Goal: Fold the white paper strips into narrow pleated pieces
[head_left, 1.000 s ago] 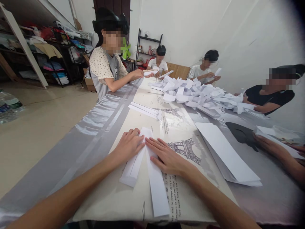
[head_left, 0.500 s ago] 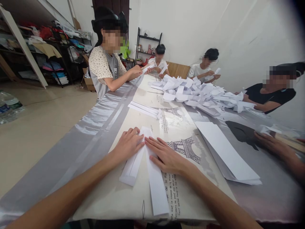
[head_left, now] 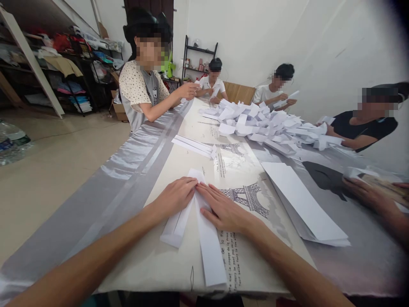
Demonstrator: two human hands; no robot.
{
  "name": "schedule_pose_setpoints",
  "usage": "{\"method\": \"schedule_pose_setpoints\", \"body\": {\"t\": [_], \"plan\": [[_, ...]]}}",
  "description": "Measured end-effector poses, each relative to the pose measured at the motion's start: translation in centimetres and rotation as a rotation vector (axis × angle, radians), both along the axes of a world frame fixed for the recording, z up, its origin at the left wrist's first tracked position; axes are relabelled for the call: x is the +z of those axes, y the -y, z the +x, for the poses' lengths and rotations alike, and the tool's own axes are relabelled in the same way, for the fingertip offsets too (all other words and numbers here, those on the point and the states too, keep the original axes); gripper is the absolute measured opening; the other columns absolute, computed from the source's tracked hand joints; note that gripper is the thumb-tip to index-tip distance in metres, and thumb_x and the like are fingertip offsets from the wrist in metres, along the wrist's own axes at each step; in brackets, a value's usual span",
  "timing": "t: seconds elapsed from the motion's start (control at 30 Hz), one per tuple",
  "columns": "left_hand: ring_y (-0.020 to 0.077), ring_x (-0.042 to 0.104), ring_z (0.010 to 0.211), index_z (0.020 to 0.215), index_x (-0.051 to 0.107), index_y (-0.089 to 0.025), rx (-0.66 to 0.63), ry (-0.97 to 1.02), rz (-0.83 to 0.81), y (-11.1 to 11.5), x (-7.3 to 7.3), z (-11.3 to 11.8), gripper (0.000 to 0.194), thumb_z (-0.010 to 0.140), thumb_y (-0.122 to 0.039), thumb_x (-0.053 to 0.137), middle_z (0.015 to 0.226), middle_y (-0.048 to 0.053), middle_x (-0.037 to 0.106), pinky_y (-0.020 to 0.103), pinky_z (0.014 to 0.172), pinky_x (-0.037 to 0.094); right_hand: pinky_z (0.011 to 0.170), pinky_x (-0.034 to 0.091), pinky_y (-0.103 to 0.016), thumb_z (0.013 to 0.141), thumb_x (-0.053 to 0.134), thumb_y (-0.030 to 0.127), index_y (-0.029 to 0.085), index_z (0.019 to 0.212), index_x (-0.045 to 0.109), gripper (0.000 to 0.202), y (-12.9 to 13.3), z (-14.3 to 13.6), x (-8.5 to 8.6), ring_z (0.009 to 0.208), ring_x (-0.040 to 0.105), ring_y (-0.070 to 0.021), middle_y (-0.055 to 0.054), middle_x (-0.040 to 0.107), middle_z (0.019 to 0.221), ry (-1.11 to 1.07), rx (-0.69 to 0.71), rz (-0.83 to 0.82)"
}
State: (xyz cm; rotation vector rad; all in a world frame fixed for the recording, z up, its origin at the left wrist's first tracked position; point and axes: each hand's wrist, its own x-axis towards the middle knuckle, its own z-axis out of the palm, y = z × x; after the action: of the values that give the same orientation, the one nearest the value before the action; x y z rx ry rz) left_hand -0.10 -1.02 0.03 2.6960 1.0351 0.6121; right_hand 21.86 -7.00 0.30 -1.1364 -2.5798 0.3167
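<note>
A white paper strip [head_left: 211, 256] lies folded into an upside-down V on the tablecloth before me. Its left leg [head_left: 174, 234] has lengthwise fold lines and emerges from under my left hand [head_left: 174, 196]. The fingers of that hand are drawn together and bear down on the paper close to the bend; its thumb is hidden. My right hand [head_left: 223, 209] rests flat over the upper right leg, fingers stretched out and thumb apart. The fingertips of both hands meet just below the top of the fold.
Beyond my hands lie narrow folded strips [head_left: 193, 147]. To the right is a stack of paper sheets [head_left: 306, 204], and behind it a large heap of folded papers [head_left: 262, 123]. Several people sit around the table; a co-worker's hand [head_left: 364, 192] is at the right edge.
My left hand has turned over the paper, its fingers closing together and reaching right to my right fingertips. My right hand has barely moved. The co-worker on the left has shifted their hands.
</note>
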Motion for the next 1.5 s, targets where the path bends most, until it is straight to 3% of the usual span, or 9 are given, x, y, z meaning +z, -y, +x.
{"method": "schedule_pose_setpoints", "body": {"t": [0.13,0.3,0.5,0.73,1.07,1.33,1.5], "plan": [[0.0255,0.056,0.131,0.14,0.052,-0.025,-0.007,-0.029,-0.026,0.4,0.4,-0.1,0.041,0.103,-0.042,0.048,0.143,0.008,0.06,0.04,0.105,0.047,0.127,0.026,-0.052,0.102,0.048,0.037,0.024,0.162,0.012,0.071,0.1,0.0,0.2,0.154,0.027,-0.0249,-0.011,0.034,0.164,-0.085,-0.022,-0.004],[0.0241,0.062,0.118,0.138,0.053,-0.025,-0.063,-0.111,-0.008,0.2,1.0,-0.1,0.039,0.105,-0.044,0.045,0.131,0.007,0.062,0.035,0.095,0.049,0.12,0.038,-0.058,0.102,0.052,0.044,0.027,0.155,0.034,0.058,3.0,0.0,0.6,0.153,0.028,-0.03,-0.01,0.034,0.164,-0.055,-0.178,-0.026],[0.0245,0.06,0.114,0.126,0.057,-0.02,-0.062,-0.156,-0.003,0.1,1.2,0.0,0.036,0.105,-0.047,0.048,0.129,0.009,0.058,0.034,0.091,0.048,0.125,0.031,-0.056,0.105,0.045,0.037,0.028,0.165,0.006,0.072,6.8,-0.5,0.1,0.155,0.023,-0.0276,-0.005,0.026,0.168,0.015,-0.163,-0.012],[0.0211,0.062,0.108,0.118,0.058,-0.022,-0.077,-0.141,0.018,0.0,1.1,-0.2,0.035,0.105,-0.051,0.044,0.125,0.006,0.057,0.028,0.076,0.048,0.126,0.03,-0.054,0.104,0.044,0.032,0.024,0.165,0.002,0.074,6.7,-1.0,0.4,0.156,0.019,-0.028,-0.007,0.025,0.168,0.074,-0.145,0.023],[0.0267,0.049,0.137,0.139,0.051,-0.015,-0.074,-0.207,0.071,0.2,0.4,-0.1,0.053,0.109,-0.052,0.028,0.153,0.015,0.047,0.036,0.109,0.039,0.125,0.031,-0.052,0.104,0.044,0.03,0.016,0.164,0.01,0.071,7.1,-1.4,0.3,0.155,0.02,-0.0258,-0.012,0.027,0.166,0.111,-0.176,0.06],[0.026,0.048,0.139,0.14,0.05,-0.014,-0.086,-0.222,0.085,0.1,0.1,-0.3,0.048,0.107,-0.045,0.032,0.152,0.015,0.048,0.036,0.113,0.035,0.123,0.035,-0.053,0.104,0.045,0.024,0.014,0.16,0.028,0.06,9.8,-1.8,0.1,0.155,0.024,-0.0259,-0.01,0.031,0.165,0.093,-0.182,0.08],[0.0263,0.047,0.14,0.141,0.049,-0.012,-0.089,-0.223,0.099,0.1,0.1,-0.2,0.048,0.108,-0.043,0.032,0.153,0.016,0.048,0.037,0.114,0.035,0.122,0.037,-0.051,0.102,0.049,0.025,0.014,0.159,0.031,0.061,10.7,-2.2,0.4,0.155,0.024,-0.0257,-0.008,0.03,0.166,0.088,-0.203,0.032]]}}
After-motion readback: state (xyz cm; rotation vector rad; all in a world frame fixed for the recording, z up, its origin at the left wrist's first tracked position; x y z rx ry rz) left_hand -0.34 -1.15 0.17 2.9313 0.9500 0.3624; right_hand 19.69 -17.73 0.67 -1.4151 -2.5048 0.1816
